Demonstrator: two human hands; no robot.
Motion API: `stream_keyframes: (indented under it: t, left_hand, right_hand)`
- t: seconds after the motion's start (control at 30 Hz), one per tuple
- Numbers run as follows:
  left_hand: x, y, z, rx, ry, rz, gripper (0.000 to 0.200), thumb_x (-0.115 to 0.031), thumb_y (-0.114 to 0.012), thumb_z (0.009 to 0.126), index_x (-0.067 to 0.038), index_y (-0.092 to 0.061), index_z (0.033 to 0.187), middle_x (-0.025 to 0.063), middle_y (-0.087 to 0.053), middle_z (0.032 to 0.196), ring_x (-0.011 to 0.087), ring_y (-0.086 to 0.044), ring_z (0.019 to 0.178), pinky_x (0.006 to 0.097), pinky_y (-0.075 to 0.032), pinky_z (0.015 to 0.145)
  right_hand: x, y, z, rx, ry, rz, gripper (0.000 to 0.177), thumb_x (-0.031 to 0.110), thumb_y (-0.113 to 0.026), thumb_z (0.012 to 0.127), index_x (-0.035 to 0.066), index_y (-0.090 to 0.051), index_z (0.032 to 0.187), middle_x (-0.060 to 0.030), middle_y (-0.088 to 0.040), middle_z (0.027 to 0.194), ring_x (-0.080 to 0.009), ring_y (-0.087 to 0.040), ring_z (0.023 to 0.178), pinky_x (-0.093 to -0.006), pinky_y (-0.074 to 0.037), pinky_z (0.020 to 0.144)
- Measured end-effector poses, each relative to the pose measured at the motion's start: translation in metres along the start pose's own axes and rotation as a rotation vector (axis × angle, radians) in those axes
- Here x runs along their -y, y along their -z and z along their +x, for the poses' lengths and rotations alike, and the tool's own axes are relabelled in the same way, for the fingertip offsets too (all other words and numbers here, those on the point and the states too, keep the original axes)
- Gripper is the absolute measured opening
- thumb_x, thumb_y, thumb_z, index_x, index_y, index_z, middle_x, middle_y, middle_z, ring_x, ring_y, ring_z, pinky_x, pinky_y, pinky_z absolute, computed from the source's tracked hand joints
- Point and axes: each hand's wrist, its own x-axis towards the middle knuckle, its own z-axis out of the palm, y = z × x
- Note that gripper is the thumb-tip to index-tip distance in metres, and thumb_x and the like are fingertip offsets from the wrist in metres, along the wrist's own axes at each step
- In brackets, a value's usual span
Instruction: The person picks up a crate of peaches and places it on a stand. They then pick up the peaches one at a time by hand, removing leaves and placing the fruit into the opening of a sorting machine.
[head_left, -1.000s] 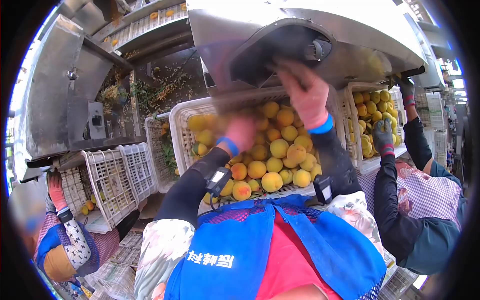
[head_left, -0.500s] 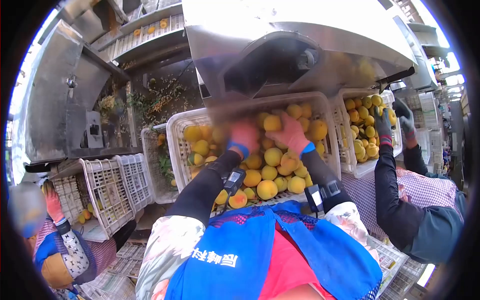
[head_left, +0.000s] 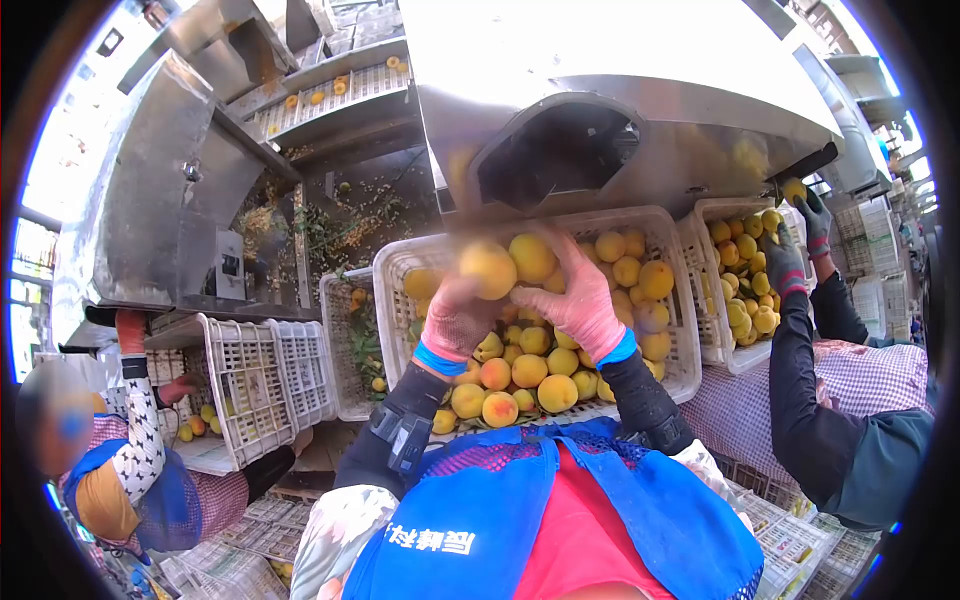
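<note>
Near the centre of the frame, the left hand [head_left: 460, 318], in a pink glove, is partly closed around a yellow peach [head_left: 487, 270], its fingers curled at the underside of the fruit. Just beside it, the right hand [head_left: 583, 308], also gloved in pink, is half open, its fingers behind a second peach [head_left: 532, 258] and its thumb pointing left beneath it. Both fruits are held above a white slatted crate [head_left: 684, 300] in the middle of the frame, where many yellow and red-blushed peaches [head_left: 529, 371] lie heaped, thickest in the lower middle. Directly above the crate, at upper centre, is a metal housing [head_left: 700, 110] with a dark opening [head_left: 560, 155]. Left of the crate stands a narrower crate [head_left: 347, 400] with green leaves [head_left: 365, 335] and a few fruits inside. At right, a co-worker's dark-gloved hand [head_left: 783, 258] is over another peach-filled crate [head_left: 712, 345], while that person's other hand [head_left: 815, 218] is raised by a fruit [head_left: 793, 190] at the housing's edge. At lower left, another co-worker [head_left: 130, 470] reaches up beside white crates [head_left: 245, 390]. At upper left, several fruits lie on a slatted conveyor [head_left: 365, 88].
</note>
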Motion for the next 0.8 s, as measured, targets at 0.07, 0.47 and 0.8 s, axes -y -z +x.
stream_keyframes:
  t: [0.07,0.47,0.8]
  left_hand:
    - [-0.013,0.007,-0.005,0.098,-0.017,-0.226,0.076,-0.027,-0.071,0.074,-0.001,-0.047,0.142,0.0147,-0.055,0.137,0.0316,-0.052,0.130,0.0430,-0.041,0.112]
    - [-0.010,0.004,-0.001,0.050,0.020,-0.642,0.067,-0.036,-0.064,0.085,-0.004,-0.047,0.141,0.0130,-0.056,0.136,0.0289,-0.052,0.129,0.0441,-0.038,0.114]
    - [-0.017,-0.002,0.001,-0.052,-0.046,-0.629,0.069,-0.031,-0.075,0.081,-0.010,-0.047,0.141,0.0081,-0.054,0.134,0.0249,-0.055,0.124,0.0391,-0.046,0.105]
  right_hand:
    - [0.016,0.001,0.001,0.000,-0.112,-0.074,0.081,0.004,-0.084,0.073,0.004,-0.048,0.145,-0.0183,-0.055,0.141,-0.0301,-0.052,0.134,-0.0370,-0.040,0.113]
    - [0.029,-0.001,0.002,-0.100,0.084,0.118,0.091,0.022,-0.090,0.068,0.001,-0.046,0.145,-0.0230,-0.054,0.140,-0.0373,-0.056,0.127,-0.0385,-0.045,0.108]
    - [-0.009,-0.029,0.062,-0.477,0.139,-0.441,0.094,0.057,-0.085,0.063,0.003,-0.055,0.133,-0.0127,-0.067,0.112,-0.0345,-0.063,0.102,-0.0520,-0.044,0.097]
